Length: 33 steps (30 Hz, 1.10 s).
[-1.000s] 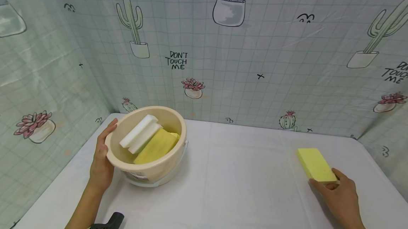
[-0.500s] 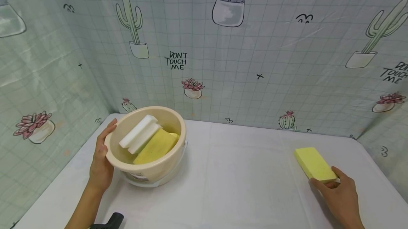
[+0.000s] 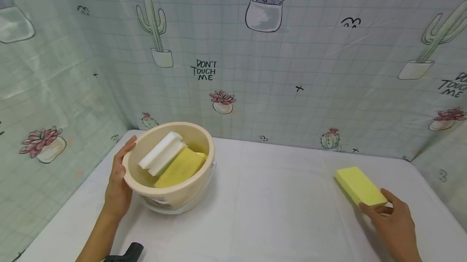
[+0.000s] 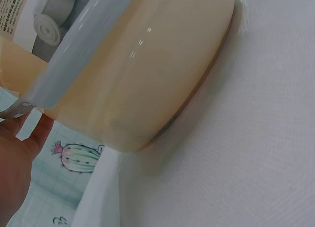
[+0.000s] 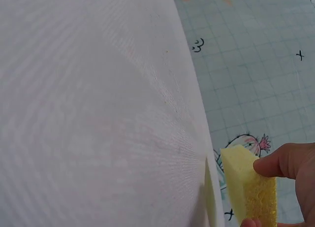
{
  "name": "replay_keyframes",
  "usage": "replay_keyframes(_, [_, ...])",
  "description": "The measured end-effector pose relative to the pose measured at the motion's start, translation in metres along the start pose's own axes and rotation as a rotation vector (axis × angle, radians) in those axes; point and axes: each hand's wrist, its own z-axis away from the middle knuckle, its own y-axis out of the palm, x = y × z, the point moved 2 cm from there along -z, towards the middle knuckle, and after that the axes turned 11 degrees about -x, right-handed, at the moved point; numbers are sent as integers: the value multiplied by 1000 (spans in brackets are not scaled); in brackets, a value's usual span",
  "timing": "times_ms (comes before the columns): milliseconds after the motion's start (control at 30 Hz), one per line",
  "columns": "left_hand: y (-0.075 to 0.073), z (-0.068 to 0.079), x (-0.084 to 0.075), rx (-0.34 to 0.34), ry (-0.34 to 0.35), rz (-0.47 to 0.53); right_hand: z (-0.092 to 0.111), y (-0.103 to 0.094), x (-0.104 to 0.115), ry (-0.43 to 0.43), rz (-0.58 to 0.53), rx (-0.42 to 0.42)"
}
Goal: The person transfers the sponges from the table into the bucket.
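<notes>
In the head view a cream bucket (image 3: 197, 191) leans toward me on the left, its pale handle hanging down the front. My left hand (image 3: 118, 191) grips the bucket's left rim. Inside lie white foam-like blocks (image 3: 162, 154) and a yellow sponge (image 3: 180, 168); a further bit of yellow shows behind it. On the right, my right hand (image 3: 395, 221) pinches the near end of another yellow sponge (image 3: 359, 187) between thumb and fingers. The right wrist view shows its porous edge (image 5: 261, 202). A shadow lies under that sponge; a pale yellow strip (image 5: 212, 192) beside it is unclear.
White cloth covers the table (image 3: 277, 205). Cactus-printed cloth walls (image 3: 255, 71) rise along the table's back and both sides. Near the left forearm a black device part (image 3: 131, 252) shows at the bottom edge. The bucket carries a printed label (image 4: 47, 22).
The far end of the right-hand sponge has shifted slightly left and away from me, and its shadow shows more. The left hand and bucket stay put; the view has shifted slightly.
</notes>
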Motion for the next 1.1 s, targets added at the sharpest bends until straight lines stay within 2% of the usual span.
replay_keyframes(233, [1,3,2,-23,-24,-20,0,-5,8,20,22,16])
replay_keyframes(400, [3,3,-1,-30,-35,-3,3,-6,15,-18,18,8])
replay_keyframes(567, [5,2,-5,-53,-72,1,11,-7,26,-117,-15,-1])
replay_keyframes(767, [4,3,-5,-86,-103,-19,23,-7,54,-274,-88,14])
replay_keyframes(867, [3,2,-4,-85,-93,-13,27,-5,68,-325,-122,14])
replay_keyframes(1100, [1,2,0,-24,-32,-9,31,2,89,-376,-145,13])
